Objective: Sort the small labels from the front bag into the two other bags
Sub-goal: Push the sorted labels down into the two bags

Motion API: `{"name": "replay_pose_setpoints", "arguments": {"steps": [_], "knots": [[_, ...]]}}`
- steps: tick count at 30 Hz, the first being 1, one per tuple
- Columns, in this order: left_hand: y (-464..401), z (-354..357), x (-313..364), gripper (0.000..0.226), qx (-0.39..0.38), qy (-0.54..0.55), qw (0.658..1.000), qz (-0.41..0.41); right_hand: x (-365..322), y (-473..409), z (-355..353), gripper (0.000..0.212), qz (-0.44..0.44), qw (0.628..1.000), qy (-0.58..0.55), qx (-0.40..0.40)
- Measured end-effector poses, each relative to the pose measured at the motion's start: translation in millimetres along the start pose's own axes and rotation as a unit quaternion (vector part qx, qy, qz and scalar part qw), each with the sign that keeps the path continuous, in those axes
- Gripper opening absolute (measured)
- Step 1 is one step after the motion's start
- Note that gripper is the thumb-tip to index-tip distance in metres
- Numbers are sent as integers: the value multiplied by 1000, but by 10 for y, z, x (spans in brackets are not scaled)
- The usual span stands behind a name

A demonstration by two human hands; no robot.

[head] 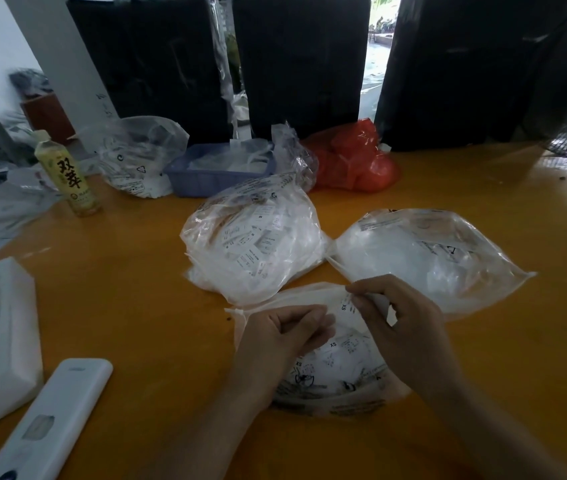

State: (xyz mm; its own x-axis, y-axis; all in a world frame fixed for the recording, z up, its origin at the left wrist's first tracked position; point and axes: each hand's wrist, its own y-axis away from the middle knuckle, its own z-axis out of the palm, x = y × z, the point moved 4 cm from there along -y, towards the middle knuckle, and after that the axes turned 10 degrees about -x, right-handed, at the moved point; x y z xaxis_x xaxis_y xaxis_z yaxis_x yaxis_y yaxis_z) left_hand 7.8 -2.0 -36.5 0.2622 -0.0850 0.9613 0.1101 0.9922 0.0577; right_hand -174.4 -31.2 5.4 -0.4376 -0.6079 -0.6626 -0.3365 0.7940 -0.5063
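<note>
Both hands work at the clear plastic front bag [330,372]: right hand [400,313] pinches a white XS label [346,303], left hand [289,329] curls, contents unclear. Read the size, then drop it in the matching clear bag at twelve [254,244] or two o'clock [427,254].

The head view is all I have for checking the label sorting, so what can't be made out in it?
- Small print on the label pinched by the right hand: too small; only "XS" reads.
- What the left hand holds: hidden by its curled fingers.
- Contents of the right bag: washed out behind glare.
- Front bag: partly covered by both hands.
- White remote: cut off by the bottom edge.
</note>
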Motion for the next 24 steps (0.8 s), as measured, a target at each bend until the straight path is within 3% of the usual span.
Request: {"name": "replay_pose_setpoints", "arguments": {"steps": [11,17,20,24], "knots": [[20,11,10,24,-17,-51,998,14,25,16,106,19,-11,995,35,-94],[38,27,14,21,-30,-72,997,4,59,16,135,31,28,993,15,-113],[26,15,9,19,-17,-70,997,6,95,28,133,39,70,992,-37,-101],[-7,-14,3,23,20,-14,1000,2,191,-3,53,17,147,981,-118,-38]]}}
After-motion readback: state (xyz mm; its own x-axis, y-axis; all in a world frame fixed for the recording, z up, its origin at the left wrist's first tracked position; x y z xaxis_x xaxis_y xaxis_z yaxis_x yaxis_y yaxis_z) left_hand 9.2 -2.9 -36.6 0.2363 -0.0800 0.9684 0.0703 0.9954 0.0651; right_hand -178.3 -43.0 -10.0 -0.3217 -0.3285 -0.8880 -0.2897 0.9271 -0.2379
